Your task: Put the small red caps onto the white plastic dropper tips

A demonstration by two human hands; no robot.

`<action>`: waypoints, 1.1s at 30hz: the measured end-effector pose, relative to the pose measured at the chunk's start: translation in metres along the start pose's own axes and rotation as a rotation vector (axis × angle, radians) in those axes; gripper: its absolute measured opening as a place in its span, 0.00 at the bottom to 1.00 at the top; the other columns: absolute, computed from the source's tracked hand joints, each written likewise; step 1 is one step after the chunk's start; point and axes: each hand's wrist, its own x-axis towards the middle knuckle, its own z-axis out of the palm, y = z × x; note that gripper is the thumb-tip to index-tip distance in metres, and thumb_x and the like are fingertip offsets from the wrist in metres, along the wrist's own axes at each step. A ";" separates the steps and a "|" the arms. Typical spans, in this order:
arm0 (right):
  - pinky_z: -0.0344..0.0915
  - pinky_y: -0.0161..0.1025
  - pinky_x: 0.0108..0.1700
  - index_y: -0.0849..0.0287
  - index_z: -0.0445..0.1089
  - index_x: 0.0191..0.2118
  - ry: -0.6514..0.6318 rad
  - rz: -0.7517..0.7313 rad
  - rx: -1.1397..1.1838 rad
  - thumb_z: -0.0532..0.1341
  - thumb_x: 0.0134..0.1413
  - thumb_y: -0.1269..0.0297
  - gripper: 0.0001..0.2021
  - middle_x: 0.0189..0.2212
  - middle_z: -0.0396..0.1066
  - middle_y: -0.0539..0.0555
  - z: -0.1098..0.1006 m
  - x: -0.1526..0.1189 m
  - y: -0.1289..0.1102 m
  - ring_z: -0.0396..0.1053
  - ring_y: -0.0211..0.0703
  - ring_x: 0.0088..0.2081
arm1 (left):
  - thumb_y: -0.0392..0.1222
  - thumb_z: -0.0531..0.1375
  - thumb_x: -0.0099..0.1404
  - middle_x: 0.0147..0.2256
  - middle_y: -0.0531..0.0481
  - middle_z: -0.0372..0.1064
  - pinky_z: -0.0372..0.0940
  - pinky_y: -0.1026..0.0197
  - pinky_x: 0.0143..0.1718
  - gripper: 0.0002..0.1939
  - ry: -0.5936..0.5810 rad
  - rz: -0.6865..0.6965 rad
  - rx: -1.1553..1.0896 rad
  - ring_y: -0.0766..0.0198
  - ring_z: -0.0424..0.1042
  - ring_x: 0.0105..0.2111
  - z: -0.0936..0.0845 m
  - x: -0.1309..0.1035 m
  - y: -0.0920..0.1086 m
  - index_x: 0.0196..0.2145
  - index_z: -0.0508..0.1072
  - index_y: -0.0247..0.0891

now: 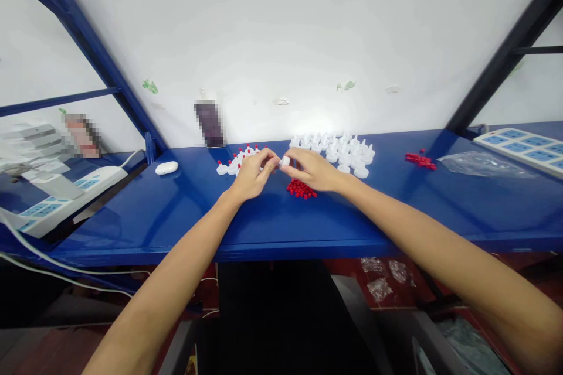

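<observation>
Glossy blue table [176, 225]: a smooth, rounded white case [166, 168]; disc-based plastic nozzles with red tips [222, 170]; the left hand [255, 174], fingertips pinched together against the left end of a small white piece [285, 162]; the piece, raised between both hands' fingertips; a heap of stubby red caps [301, 190] below; the right hand [312, 169], thumb and finger closed on the piece's right side; translucent cone-topped nozzles [361, 171]; a second red heap [421, 160]; a crinkled clear bag [481, 165].
</observation>
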 end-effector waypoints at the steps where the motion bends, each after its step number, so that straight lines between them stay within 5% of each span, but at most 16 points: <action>1: 0.58 0.39 0.37 0.58 0.66 0.38 -0.004 0.014 0.006 0.52 0.67 0.52 0.15 0.33 0.69 0.54 0.000 0.000 0.000 0.64 0.43 0.33 | 0.50 0.50 0.74 0.28 0.51 0.71 0.63 0.61 0.35 0.15 -0.035 0.024 0.043 0.64 0.70 0.29 -0.002 0.000 0.000 0.35 0.68 0.38; 6: 0.53 0.37 0.32 0.58 0.65 0.29 -0.043 0.082 0.068 0.50 0.67 0.52 0.19 0.23 0.66 0.50 0.002 0.000 0.001 0.60 0.39 0.25 | 0.46 0.46 0.75 0.28 0.51 0.65 0.59 0.60 0.33 0.16 -0.182 0.098 0.202 0.63 0.63 0.27 -0.006 0.002 -0.001 0.32 0.65 0.39; 14: 0.59 0.37 0.34 0.59 0.71 0.36 0.083 0.114 0.134 0.62 0.56 0.55 0.11 0.29 0.74 0.51 0.005 0.000 0.002 0.67 0.39 0.28 | 0.45 0.46 0.74 0.24 0.53 0.58 0.55 0.60 0.31 0.17 -0.118 0.048 0.169 0.64 0.59 0.25 0.000 0.004 -0.002 0.26 0.57 0.40; 22: 0.59 0.44 0.42 0.59 0.69 0.42 0.178 -0.086 -0.276 0.59 0.57 0.67 0.07 0.40 0.73 0.59 0.010 -0.001 0.001 0.68 0.48 0.37 | 0.50 0.46 0.75 0.23 0.54 0.57 0.54 0.60 0.30 0.19 -0.087 -0.005 0.096 0.64 0.58 0.25 0.005 0.003 -0.004 0.27 0.57 0.40; 28: 0.61 0.44 0.42 0.59 0.68 0.46 0.317 -0.005 -0.203 0.58 0.60 0.62 0.10 0.45 0.69 0.60 0.007 0.003 -0.005 0.67 0.49 0.39 | 0.58 0.48 0.73 0.30 0.52 0.65 0.62 0.60 0.31 0.18 -0.011 -0.088 -0.113 0.63 0.65 0.29 0.015 -0.001 -0.005 0.42 0.64 0.40; 33: 0.58 0.40 0.37 0.59 0.67 0.45 0.227 0.117 -0.094 0.54 0.66 0.54 0.14 0.36 0.70 0.56 0.007 0.002 -0.006 0.65 0.45 0.34 | 0.59 0.57 0.68 0.36 0.49 0.67 0.64 0.62 0.30 0.23 -0.099 -0.106 -0.173 0.64 0.68 0.30 0.019 -0.003 -0.004 0.49 0.63 0.39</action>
